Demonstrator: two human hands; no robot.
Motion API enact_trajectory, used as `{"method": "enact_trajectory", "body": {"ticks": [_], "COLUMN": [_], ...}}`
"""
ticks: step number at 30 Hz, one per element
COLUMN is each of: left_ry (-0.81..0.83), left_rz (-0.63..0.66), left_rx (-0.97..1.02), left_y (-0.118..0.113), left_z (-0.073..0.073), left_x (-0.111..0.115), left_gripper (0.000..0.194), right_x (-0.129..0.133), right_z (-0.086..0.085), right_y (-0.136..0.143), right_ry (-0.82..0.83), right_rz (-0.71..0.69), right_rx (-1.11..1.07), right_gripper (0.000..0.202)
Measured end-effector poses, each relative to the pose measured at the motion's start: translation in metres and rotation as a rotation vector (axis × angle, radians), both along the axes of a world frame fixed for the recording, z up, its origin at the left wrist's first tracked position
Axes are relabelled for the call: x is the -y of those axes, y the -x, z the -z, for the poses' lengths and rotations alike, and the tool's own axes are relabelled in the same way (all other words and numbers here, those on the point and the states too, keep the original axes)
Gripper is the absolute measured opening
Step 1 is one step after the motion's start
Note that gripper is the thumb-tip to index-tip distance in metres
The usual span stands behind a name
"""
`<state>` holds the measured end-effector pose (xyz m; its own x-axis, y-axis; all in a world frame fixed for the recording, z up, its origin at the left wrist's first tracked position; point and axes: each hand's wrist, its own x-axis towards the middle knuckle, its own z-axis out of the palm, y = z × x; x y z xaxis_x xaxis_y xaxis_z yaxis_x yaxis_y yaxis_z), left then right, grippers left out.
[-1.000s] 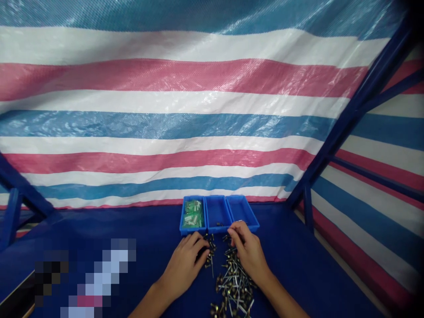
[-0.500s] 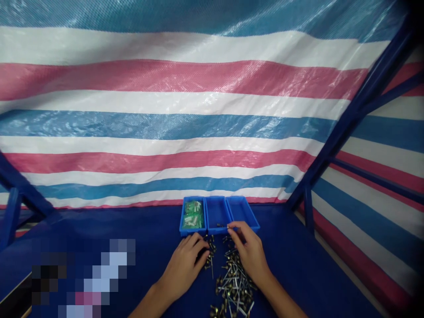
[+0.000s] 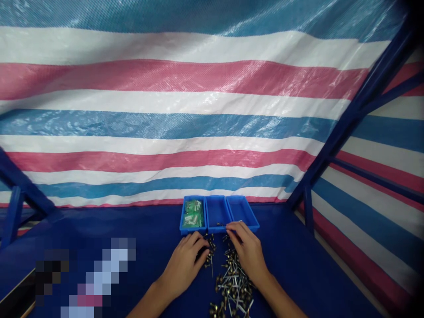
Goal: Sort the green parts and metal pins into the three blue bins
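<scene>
A pile of small metal screw-like parts (image 3: 234, 280) lies on the blue table, with a smaller group (image 3: 210, 256) to its left. My left hand (image 3: 188, 260) rests beside that smaller group, its fingers curved and apart at the parts' edge. Over the near edge of the middle blue tray (image 3: 217, 211) is my right hand (image 3: 247, 247), its thumb and forefinger close together; anything between them is too small to make out. A few small dark parts lie at the near end of that tray. The left tray (image 3: 181, 221) holds green-and-white packets (image 3: 193, 220).
The right blue tray (image 3: 241, 210) adjoins the middle one. Behind the blue table (image 3: 115, 225) hangs a striped sheet (image 3: 165, 123). Dark blue frame bars (image 3: 331, 137) slope at both sides. A blurred, pixelated patch and a dark object lie at the lower left.
My right hand has shifted very slightly left at the near edge of the middle tray. My left hand has hardly moved.
</scene>
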<state>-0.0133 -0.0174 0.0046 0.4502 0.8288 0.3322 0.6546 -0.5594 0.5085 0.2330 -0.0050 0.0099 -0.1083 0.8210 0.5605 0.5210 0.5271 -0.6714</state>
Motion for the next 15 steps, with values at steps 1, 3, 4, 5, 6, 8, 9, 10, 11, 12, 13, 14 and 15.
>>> {"method": "enact_trajectory", "body": {"ticks": [1,3,4,5,6,8,9,10,11,12,13,14,15], "left_ry": [-0.002,-0.006,-0.007,-0.007,-0.005,0.000,0.002,0.004,0.005,0.005,0.003,0.002,0.000], "left_rz": [-0.001,0.003,0.007,0.011,0.012,0.009,0.007,0.007,0.008,0.009,0.008,0.007,0.005], "left_rx": [0.000,-0.001,-0.002,-0.003,-0.005,-0.006,-0.007,-0.010,-0.012,-0.014,-0.015,-0.015,-0.013], "left_y": [0.0000,0.0000,0.0000,0.0000,0.0000,-0.0001,-0.0001,-0.0002,-0.0002,-0.0003,-0.0003,-0.0003,-0.0003], "left_z": [-0.0002,-0.0002,0.0000,0.0003,0.0007,0.0015,0.0019,0.0023,0.0026,0.0028,0.0028,0.0028,0.0027], "left_x": [-0.0002,-0.0007,-0.0010,-0.0014,-0.0017,-0.0021,-0.0022,-0.0022,-0.0020,-0.0018,-0.0015,-0.0013,-0.0012], "left_gripper": [0.014,0.015,0.015,0.014,0.014,0.014,0.014,0.014,0.014,0.014,0.014,0.014,0.014], "right_x": [-0.0003,-0.0010,-0.0014,-0.0018,-0.0023,-0.0033,-0.0038,-0.0045,-0.0052,-0.0060,-0.0068,-0.0075,-0.0080], "right_z": [-0.0002,-0.0003,-0.0001,0.0001,0.0006,0.0018,0.0025,0.0033,0.0041,0.0048,0.0055,0.0061,0.0067], "right_y": [-0.0003,-0.0007,-0.0008,-0.0007,-0.0005,-0.0003,-0.0004,-0.0005,-0.0008,-0.0011,-0.0014,-0.0017,-0.0019], "right_ry": [-0.005,-0.020,-0.029,-0.039,-0.049,-0.068,-0.079,-0.089,-0.099,-0.108,-0.115,-0.120,-0.121], "right_rz": [-0.003,0.000,0.005,0.011,0.016,0.025,0.031,0.040,0.049,0.059,0.068,0.076,0.082], "right_rx": [-0.003,-0.015,-0.020,-0.023,-0.023,-0.019,-0.014,-0.007,0.003,0.013,0.025,0.036,0.046], "right_gripper": [0.019,0.020,0.021,0.021,0.021,0.022,0.022,0.022,0.022,0.022,0.022,0.022,0.023]}}
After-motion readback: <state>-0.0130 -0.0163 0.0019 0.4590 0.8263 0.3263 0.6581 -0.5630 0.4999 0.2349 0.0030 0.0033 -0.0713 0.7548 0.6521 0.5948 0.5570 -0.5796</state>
